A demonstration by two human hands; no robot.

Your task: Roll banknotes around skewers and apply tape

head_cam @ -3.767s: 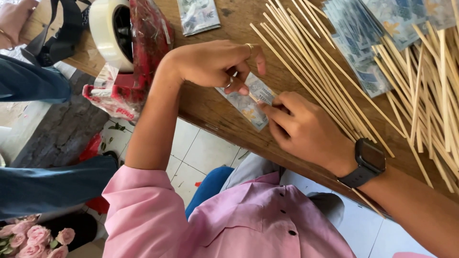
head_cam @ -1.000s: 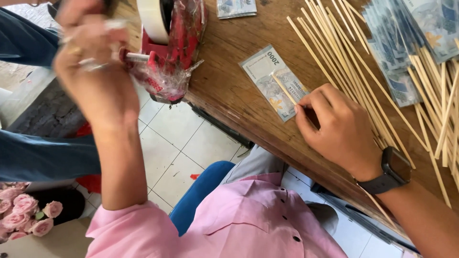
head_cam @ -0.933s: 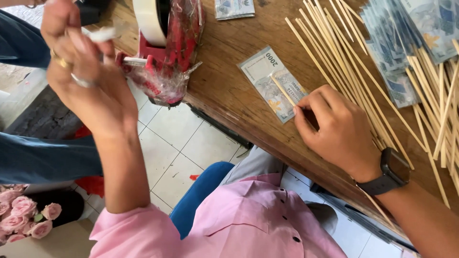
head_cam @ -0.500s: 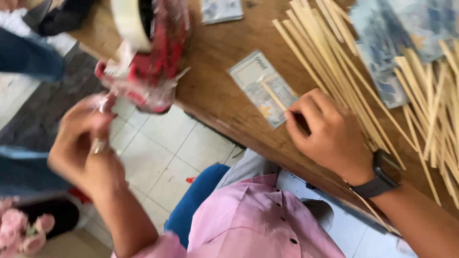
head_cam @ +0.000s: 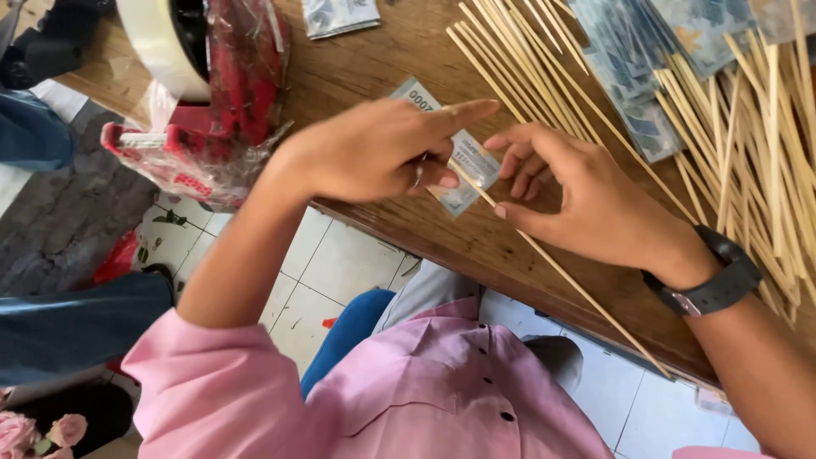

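The left hand (head_cam: pixel 382 153) lies loosely curled on the banknote (head_cam: pixel 463 161) near the table's (head_cam: pixel 382 59) near edge, forefinger stretched out straight and the other fingers bent down onto the note where a thin wooden stick (head_cam: pixel 552 263) crosses it. The right hand (head_cam: pixel 586 200) is half open just right of the note, fingers bent and thumb by the stick, gripping nothing that can be seen. More sticks (head_cam: pixel 722 127) and notes (head_cam: pixel 637 76) lie far right; a red tape dispenser (head_cam: pixel 200 93) stands far left.
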